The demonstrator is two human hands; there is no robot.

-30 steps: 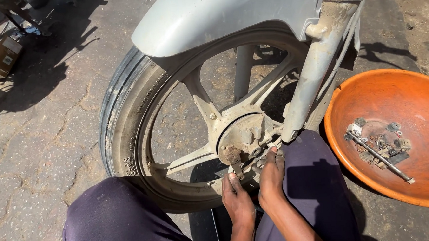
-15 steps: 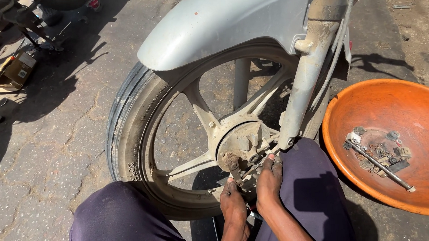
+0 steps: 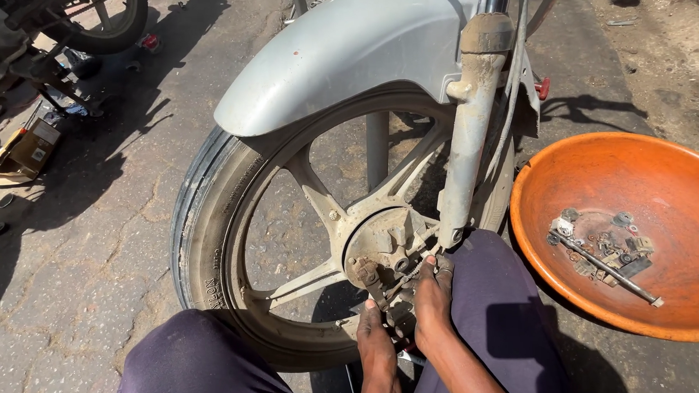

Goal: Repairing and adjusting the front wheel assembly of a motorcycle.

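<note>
A motorcycle front wheel (image 3: 234, 249) with a dusty spoked rim and a silver mudguard (image 3: 343, 47) stands between my knees. Both hands work at the grimy hub (image 3: 383, 242) near the bottom of the fork leg (image 3: 468, 128). My left hand (image 3: 375, 341) grips a small metal part just below the hub. My right hand (image 3: 433, 303) has its fingertips pinched on a thin cable or spring beside the fork's lower end. What exactly each hand holds is partly hidden by the fingers.
An orange bowl (image 3: 663, 175) on the right holds several small bolts, nuts and a long rod (image 3: 608, 264). A cardboard box (image 3: 25, 152) and part of another vehicle's wheel (image 3: 110, 22) lie at the far left on cracked pavement.
The view has shifted slightly, so the wheel and bowl sit differently in frame. Both hands stay at the hub with only small finger movements.
</note>
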